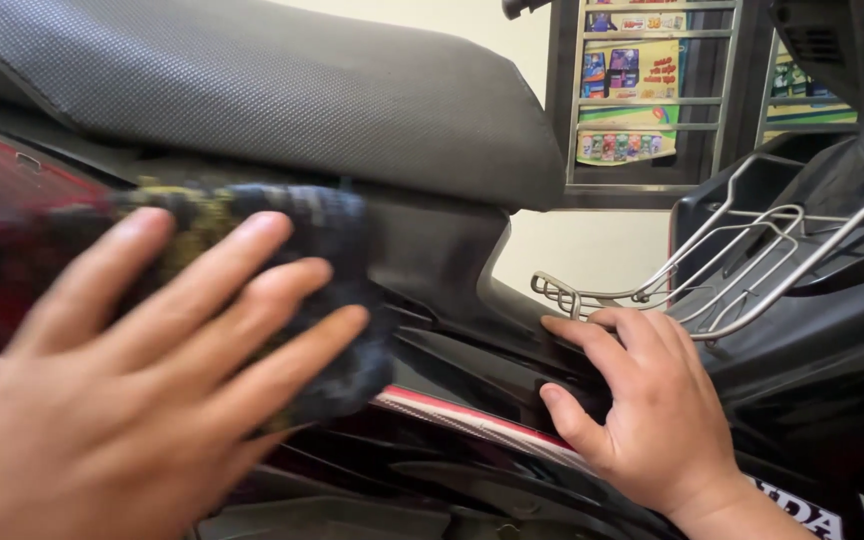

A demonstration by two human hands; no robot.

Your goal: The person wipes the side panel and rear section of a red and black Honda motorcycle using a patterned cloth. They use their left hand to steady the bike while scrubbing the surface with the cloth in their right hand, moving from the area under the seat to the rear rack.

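Observation:
My left hand (142,400) lies flat, fingers spread, pressing a dark blue and yellow cloth (322,230) against the black and red side panel (452,400) of a motor scooter, just below its textured black seat (282,90). The hand and cloth are blurred by motion. My right hand (642,410) rests with fingers apart on the black body panel further right, its fingertips close to a silver wire rack (732,270). It holds nothing.
A red and white stripe (472,420) runs along the scooter's side. The black front panel (832,200) rises at the right. Behind stands a dark metal gate (652,100) with colourful posters, beside a pale wall (432,15).

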